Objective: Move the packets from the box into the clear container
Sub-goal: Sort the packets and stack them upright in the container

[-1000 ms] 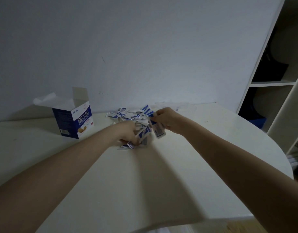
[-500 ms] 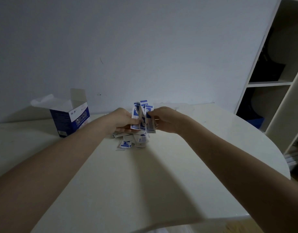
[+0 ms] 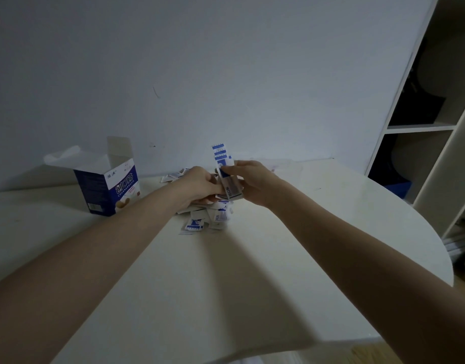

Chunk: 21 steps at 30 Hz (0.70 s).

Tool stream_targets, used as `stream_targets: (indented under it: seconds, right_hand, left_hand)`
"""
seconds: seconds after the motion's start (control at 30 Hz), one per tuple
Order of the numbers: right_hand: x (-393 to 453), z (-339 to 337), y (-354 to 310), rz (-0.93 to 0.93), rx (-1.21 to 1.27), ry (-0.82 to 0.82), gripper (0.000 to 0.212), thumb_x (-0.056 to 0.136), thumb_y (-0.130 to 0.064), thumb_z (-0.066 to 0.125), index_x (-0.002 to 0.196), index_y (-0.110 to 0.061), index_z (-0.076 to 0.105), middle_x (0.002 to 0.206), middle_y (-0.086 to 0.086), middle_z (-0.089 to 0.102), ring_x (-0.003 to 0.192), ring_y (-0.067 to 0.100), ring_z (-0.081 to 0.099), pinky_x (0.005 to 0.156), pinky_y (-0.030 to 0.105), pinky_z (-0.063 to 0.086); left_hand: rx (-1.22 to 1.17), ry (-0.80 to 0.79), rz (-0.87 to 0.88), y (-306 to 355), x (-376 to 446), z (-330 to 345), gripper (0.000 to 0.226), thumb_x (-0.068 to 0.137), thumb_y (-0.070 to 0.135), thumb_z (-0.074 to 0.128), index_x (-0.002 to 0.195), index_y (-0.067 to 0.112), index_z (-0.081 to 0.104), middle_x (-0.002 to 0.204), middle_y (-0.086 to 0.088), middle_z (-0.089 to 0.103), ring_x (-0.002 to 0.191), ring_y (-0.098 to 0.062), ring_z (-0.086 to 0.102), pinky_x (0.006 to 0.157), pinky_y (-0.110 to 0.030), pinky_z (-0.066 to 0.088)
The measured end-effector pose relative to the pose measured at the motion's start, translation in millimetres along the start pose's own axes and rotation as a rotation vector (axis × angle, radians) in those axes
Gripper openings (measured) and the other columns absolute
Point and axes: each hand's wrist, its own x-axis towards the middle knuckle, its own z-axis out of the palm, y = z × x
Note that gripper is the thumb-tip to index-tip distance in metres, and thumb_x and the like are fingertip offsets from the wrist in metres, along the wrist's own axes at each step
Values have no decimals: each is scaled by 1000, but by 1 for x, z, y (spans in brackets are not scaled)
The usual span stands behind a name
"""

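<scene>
Right hand pinching upright stack of packets above loose pile on table, left hand apparently steadying it, grip unclear; risk: fanned stack slipping, scattering before reaching clear container, not discernible here.

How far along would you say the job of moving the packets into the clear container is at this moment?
Early to middle. The box stands open and packets lie loose in a pile on the table. The right hand grips an upright stack of packets, with the left hand at it. The clear container cannot be made out, so nothing visibly sits in it yet.
</scene>
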Motion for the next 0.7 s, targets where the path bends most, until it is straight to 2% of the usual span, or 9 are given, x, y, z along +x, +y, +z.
stream_targets:
  seconds: [0.07,0.13,0.17,0.3,0.43,0.5,0.57,0.6,0.7]
  right_hand:
    - [0,-1,-1,-27,15,31,7,89,-4,57,95,-1,56,80,10,59,71,20,57,66,33,52]
    - [2,-1,0,-38,54,96,9,88,-4,57,97,-2,57,81,9,60,71,19,58,66,33,52]
    - [4,-2,1,-36,70,138,11,88,-4,57,100,-2,58,83,9,60,73,20,59,69,35,52]
    - [5,-2,1,-13,124,165,19,89,-1,55,107,3,59,84,9,61,73,20,59,62,30,50]
    - [4,2,3,56,143,175,13,87,1,57,100,2,59,80,11,60,67,20,59,55,31,51]
    - [4,0,4,54,106,195,6,85,2,61,90,1,60,81,12,61,68,22,60,59,34,54]
    - [5,-5,4,39,2,263,4,81,1,66,81,-1,62,88,16,64,74,26,62,76,40,56]
    - [6,-9,4,20,-46,295,5,79,1,67,83,1,64,92,18,65,74,26,62,80,41,56]
    - [6,-23,0,-98,-212,385,20,79,0,68,99,-2,67,97,19,67,65,22,62,69,34,55]
  left_hand:
    - [-17,8,18,-2,0,-1,32,81,14,70,58,11,48,52,-1,52,40,-4,49,30,-8,33]
    - [-39,22,44,-2,0,-2,39,79,12,72,55,11,41,38,4,47,27,0,44,29,-7,30]
    - [-49,26,47,-3,0,-3,39,78,12,73,56,11,41,38,5,48,28,0,44,30,-8,32]
    - [-49,84,69,-9,5,-8,30,72,18,79,74,15,49,70,0,56,57,-10,52,48,-18,42]
    - [-7,80,164,-9,5,-6,27,72,19,78,78,14,53,76,-3,56,64,-16,49,55,-22,37]
    - [-43,72,166,-6,3,-5,21,79,21,73,74,14,54,67,-2,53,56,-13,44,51,-21,35]
    - [-91,84,140,-7,5,-9,20,84,22,67,69,14,57,63,-3,50,52,-12,42,51,-20,36]
    - [-106,88,121,-8,5,-12,19,85,21,66,69,14,60,64,-3,51,53,-12,43,52,-20,39]
    - [-117,98,72,-14,8,-25,13,86,14,65,73,11,64,70,-5,52,56,-12,44,51,-17,42]
